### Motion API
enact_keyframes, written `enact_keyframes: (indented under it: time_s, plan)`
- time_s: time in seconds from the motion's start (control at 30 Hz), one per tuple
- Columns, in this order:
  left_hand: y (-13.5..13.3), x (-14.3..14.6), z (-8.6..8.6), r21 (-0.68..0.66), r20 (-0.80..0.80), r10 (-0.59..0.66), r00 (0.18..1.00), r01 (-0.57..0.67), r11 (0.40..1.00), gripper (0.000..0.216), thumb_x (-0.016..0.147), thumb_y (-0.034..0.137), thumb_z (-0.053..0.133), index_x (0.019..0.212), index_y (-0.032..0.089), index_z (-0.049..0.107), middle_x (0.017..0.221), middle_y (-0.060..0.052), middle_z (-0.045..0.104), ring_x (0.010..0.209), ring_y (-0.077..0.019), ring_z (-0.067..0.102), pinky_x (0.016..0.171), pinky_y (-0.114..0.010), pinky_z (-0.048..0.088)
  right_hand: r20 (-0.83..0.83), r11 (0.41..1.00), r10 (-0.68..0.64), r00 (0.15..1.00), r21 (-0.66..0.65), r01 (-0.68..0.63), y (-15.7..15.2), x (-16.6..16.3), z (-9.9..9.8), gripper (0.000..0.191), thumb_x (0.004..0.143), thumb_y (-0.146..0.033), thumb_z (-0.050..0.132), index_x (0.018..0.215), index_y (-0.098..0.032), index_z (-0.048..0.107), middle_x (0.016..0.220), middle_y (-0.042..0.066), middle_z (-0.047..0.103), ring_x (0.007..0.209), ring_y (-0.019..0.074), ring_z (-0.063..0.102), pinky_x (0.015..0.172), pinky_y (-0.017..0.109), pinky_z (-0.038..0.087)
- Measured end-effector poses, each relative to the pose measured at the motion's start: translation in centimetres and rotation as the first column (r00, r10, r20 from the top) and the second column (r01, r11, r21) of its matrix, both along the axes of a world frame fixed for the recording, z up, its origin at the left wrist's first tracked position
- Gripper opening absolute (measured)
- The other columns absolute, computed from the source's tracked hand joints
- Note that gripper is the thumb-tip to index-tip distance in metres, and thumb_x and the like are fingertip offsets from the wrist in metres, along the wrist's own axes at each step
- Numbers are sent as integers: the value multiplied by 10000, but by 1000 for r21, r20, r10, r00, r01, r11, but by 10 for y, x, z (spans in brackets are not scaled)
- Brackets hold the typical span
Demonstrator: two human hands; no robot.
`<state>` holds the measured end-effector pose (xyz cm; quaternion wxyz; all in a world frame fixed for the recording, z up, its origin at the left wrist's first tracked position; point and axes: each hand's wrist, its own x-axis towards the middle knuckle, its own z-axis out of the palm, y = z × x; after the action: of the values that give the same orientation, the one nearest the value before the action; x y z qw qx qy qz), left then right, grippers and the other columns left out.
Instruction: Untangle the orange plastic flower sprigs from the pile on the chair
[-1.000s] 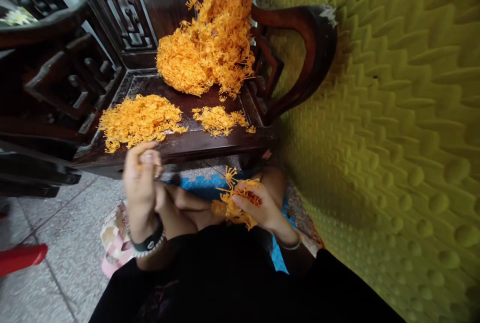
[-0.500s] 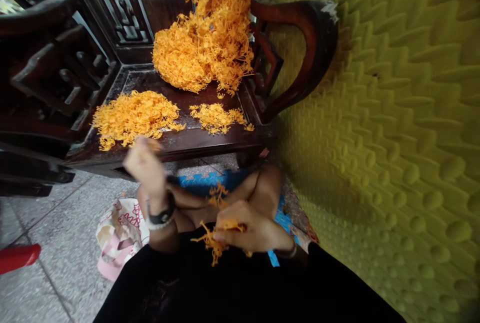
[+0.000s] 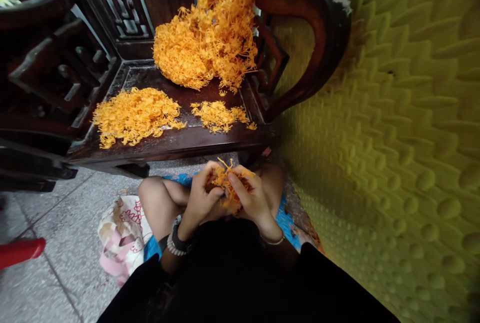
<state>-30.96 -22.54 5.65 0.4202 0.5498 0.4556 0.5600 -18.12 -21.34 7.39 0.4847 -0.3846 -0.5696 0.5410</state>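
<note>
Both hands meet low over the lap: left hand (image 3: pixel 202 197) and right hand (image 3: pixel 250 198) clasp one orange clump (image 3: pixel 225 185) between them, fingers curled into it from either side, likely so its strands can be picked apart. The chair (image 3: pixel 195 140) ahead serves as tray: a tall heap (image 3: pixel 208 33) at the back, a flat pile (image 3: pixel 135 115) front left, a small pile (image 3: pixel 219 115) beside it. A bag (image 3: pixel 122 238) lies on the floor.

Orange sprigs (image 3: pixel 227 183), dark chair (image 3: pixel 180 138), yellow-green wall (image 3: pixel 393 138).
</note>
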Motion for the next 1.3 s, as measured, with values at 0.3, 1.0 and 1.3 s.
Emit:
enact_keyframes:
  time_s: [0.3, 1.0, 1.3]
  plan:
    - [-8, -8, 14, 342, -267, 322, 908, -223, 913, 403, 935, 176, 502, 575, 177, 319, 544, 47, 299, 510, -89, 290, 496, -257, 233, 77, 991, -101, 992, 102, 93, -12, -5, 19, 313, 865, -315, 543, 584, -204, 458, 522, -31, 428, 497, 106, 408, 493, 251, 359]
    - [45, -79, 39, 253, -243, 429, 870, -370, 894, 433, 952, 384, 499, 572, 180, 460, 522, 41, 389, 486, -98, 353, 490, -254, 250, -96, 943, -334, 938, -34, 332, -22, 13, 3, 349, 895, -453, 564, 662, -205, 488, 559, -47, 405, 494, 95, 363, 495, 255, 315]
    - [181, -30, 44, 308, -794, 297, 531, -71, 949, 309, 905, 248, 528, 1146, 137, 687, 1013, -135, 667, 874, -242, 606, 832, -359, 451, -329, 929, -363, 872, -198, 312, 8, 12, 13, 334, 831, -459, 631, 700, -218, 440, 540, -83, 355, 469, 74, 308, 496, 234, 304]
